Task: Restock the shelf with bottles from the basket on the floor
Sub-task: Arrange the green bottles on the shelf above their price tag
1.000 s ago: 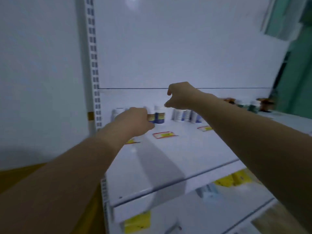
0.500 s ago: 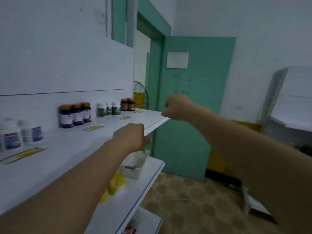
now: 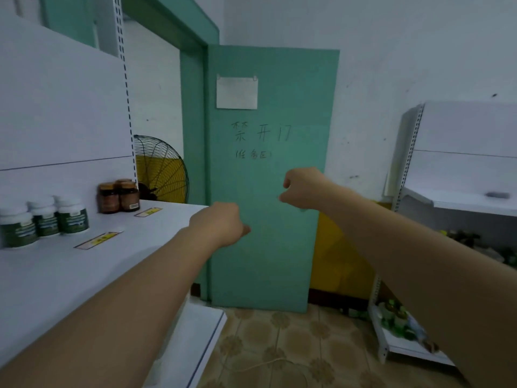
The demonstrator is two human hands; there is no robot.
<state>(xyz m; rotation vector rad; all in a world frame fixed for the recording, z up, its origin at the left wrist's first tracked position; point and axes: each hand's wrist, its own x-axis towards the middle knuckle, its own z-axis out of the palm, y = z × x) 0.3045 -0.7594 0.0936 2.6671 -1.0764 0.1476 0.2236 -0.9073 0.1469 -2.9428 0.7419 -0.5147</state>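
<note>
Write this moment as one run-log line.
left hand: curled, empty | right hand: curled, empty | shelf: bottles at back | basket: not in view

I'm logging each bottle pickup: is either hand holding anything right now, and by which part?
Nothing visible in either. The left hand and right hand hang curled in mid-air before the green door, with no bottle in them.
</note>
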